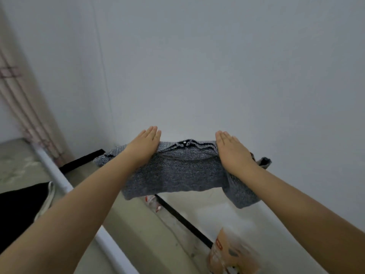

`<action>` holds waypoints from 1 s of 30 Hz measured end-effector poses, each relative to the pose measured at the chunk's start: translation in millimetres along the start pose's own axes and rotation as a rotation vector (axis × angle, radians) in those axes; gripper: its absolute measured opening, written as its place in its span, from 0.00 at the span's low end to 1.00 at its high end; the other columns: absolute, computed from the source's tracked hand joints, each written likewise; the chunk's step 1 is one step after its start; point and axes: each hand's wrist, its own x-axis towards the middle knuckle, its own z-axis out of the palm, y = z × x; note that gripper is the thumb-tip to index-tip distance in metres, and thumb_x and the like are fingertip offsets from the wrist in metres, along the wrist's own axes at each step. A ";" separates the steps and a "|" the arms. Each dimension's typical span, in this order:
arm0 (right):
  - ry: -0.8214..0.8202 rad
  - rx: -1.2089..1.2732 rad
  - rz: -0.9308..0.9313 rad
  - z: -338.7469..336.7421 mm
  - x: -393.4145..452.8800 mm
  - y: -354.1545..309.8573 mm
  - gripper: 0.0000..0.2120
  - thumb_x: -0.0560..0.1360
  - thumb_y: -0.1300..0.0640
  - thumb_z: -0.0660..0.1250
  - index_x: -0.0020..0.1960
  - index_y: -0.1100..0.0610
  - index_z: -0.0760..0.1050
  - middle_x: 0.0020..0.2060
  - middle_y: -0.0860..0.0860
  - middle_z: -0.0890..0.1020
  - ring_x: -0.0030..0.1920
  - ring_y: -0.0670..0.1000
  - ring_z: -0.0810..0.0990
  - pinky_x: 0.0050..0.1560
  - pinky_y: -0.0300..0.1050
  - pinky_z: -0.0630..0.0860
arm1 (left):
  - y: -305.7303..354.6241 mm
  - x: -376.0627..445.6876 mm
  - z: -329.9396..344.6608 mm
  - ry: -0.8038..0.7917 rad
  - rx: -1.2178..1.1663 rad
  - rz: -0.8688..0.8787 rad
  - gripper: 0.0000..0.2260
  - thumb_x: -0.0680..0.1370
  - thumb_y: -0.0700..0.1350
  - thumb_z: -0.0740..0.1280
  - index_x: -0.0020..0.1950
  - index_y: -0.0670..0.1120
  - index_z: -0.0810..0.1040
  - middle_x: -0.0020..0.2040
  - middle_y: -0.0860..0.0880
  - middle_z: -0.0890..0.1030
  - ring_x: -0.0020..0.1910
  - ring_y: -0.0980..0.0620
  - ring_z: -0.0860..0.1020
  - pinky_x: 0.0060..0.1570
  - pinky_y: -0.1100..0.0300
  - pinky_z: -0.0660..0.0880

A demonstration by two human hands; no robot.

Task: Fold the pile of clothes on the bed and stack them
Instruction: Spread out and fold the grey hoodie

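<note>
I hold the grey, coarse-knit wool sweater [177, 169] up in the air in front of the pale wall, clear of the bed. My left hand [145, 144] and right hand [232, 152] each grip a shoulder, fingers straight on top; thumbs are hidden. The knit looks soft, limp and moderately heavy; it should sag, so grasp at shoulder seams.

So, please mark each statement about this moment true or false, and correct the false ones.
1. Both hands hold up a grey knitted sweater. True.
2. The sweater lies flat on the bed. False: it hangs in the air between the left hand and the right hand.
3. A black garment lies at the lower left. True.
4. The wall behind is red. False: it is pale grey-white.
</note>
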 end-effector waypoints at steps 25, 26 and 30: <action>-0.066 0.146 -1.038 53.4 465.3 -343.0 0.30 0.77 0.72 0.48 0.74 0.65 0.36 0.75 0.59 0.42 0.75 0.54 0.44 0.73 0.44 0.42 | -341.5 49.5 165.3 -0.457 -0.092 -0.895 0.30 0.78 0.28 0.52 0.74 0.36 0.37 0.76 0.40 0.41 0.75 0.46 0.43 0.72 0.56 0.43; -0.055 0.152 -1.065 49.2 481.2 -360.4 0.30 0.77 0.72 0.48 0.74 0.65 0.36 0.75 0.58 0.42 0.75 0.54 0.44 0.73 0.45 0.42 | -357.5 50.2 169.3 -0.458 -0.089 -0.923 0.30 0.78 0.28 0.52 0.74 0.37 0.38 0.76 0.40 0.41 0.75 0.46 0.43 0.72 0.57 0.43; -0.019 0.163 -1.178 35.0 546.0 -433.4 0.30 0.77 0.72 0.47 0.74 0.64 0.38 0.75 0.59 0.43 0.75 0.54 0.44 0.73 0.45 0.42 | -425.6 54.6 190.2 -0.485 -0.076 -1.032 0.31 0.78 0.28 0.52 0.74 0.37 0.37 0.76 0.40 0.41 0.75 0.46 0.42 0.72 0.57 0.42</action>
